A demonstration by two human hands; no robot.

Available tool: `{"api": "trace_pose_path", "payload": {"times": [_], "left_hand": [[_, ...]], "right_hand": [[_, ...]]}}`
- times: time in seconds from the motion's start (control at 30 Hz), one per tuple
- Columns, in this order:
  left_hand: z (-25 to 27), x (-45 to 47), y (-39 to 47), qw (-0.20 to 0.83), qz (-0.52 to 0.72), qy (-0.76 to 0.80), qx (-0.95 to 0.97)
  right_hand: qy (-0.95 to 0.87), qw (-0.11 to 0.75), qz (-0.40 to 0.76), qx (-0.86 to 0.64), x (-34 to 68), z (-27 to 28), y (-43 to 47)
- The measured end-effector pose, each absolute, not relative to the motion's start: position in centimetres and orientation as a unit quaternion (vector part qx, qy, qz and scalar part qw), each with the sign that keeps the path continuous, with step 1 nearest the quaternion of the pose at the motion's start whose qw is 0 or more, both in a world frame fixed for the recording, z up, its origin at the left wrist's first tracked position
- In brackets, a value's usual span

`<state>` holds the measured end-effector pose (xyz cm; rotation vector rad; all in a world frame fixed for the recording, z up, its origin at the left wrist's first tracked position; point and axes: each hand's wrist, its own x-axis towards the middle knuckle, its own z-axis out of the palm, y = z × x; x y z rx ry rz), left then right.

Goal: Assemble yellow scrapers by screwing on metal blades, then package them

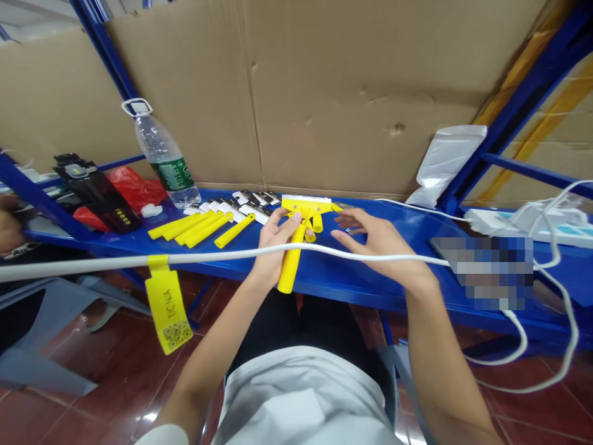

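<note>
My left hand [274,242] is closed around a yellow scraper [291,262], its wide blade end pointing away from me and its round handle toward me. To its right, my right hand [365,232] is held above the shelf with fingers apart and nothing in them. More yellow handles [317,222] lie just behind the held scraper, partly hidden by it and my hands. On the left, several yellow scrapers [199,228] rest in a row, with black-and-white cards [250,207] at their far ends.
A white cable [222,254] with a yellow tag [167,309] crosses in front of my forearms. At the left stand a large water bottle [171,167] and a black container [95,194] beside a red bag [134,188]. A power strip [491,219] and a blurred-out device [491,269] sit at right.
</note>
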<state>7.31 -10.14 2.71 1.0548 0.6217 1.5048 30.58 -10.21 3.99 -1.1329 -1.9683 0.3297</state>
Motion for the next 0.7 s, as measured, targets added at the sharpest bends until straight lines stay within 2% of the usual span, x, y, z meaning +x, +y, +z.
{"api": "trace_pose_path", "payload": {"times": [0.1,0.2,0.37,0.47,0.6,0.7], "left_hand": [[2.9,7.5,-10.9,0.567,0.622,0.257,0.475],[2.9,7.6,-11.2,0.571,0.6,0.255,0.5],[2.4,7.2,-10.6,0.542,0.574,0.277,0.547],[2.0,6.6,-10.3,0.51,0.516,0.298,0.62],[1.4,5.8,-10.0,0.417,0.498,0.318,0.691],[1.3,5.5,-9.7,0.356,0.52,0.341,0.697]], "right_hand": [[-0.741,0.49,0.288,-0.357,28.1,4.5,-11.0],[-0.687,0.56,0.333,-0.322,27.1,4.3,-10.9],[-0.644,0.608,0.322,-0.335,27.5,4.5,-10.6],[-0.593,0.665,0.277,-0.359,28.2,5.1,-10.7],[-0.542,0.721,0.216,-0.373,29.7,5.5,-10.4],[-0.558,0.713,0.214,-0.368,30.6,5.4,-10.1]]}}
